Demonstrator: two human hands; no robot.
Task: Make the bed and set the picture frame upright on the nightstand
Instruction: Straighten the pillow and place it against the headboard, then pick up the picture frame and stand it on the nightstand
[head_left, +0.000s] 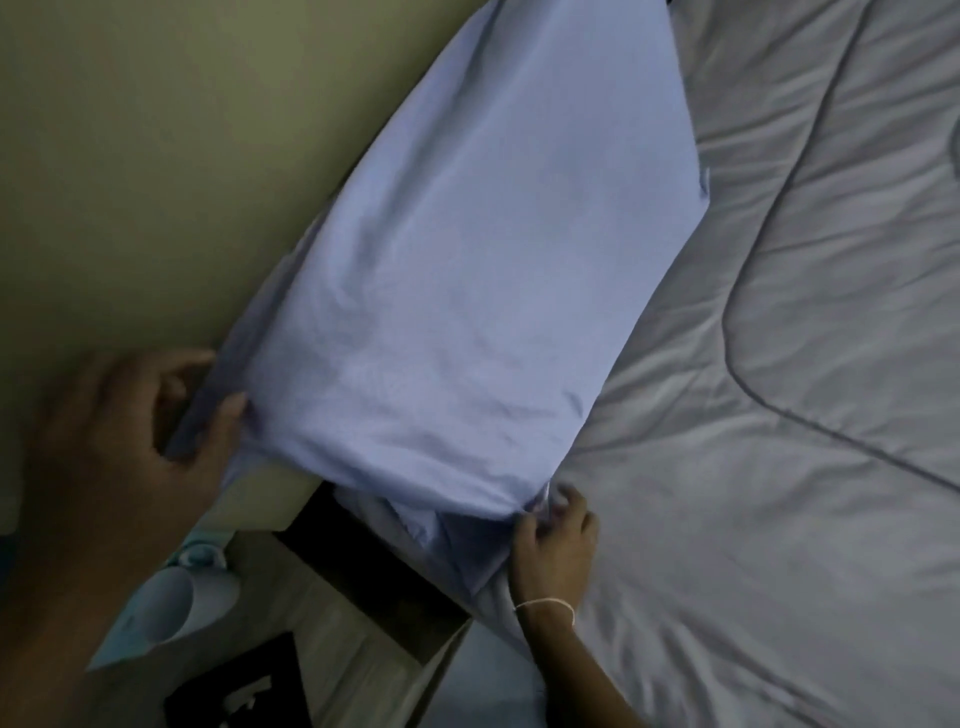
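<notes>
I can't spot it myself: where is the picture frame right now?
The picture frame lies flat at the bottom left of the head view, on the nightstand, below the white cup.

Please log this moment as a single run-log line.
stage: placing pillow at headboard | left hand: grips pillow corner | right hand: pinches other corner | picture frame: flat on nightstand

Dim room, low contrast, colours muted toward grey-blue. Soft, grainy picture throughout. The left hand is smeared by motion blur (edges indistinct); the right hand is sharper. The pillow is the brightest surface. Deep shadow beneath its lower edge. Wide-angle bending tilts the headboard line.
</notes>
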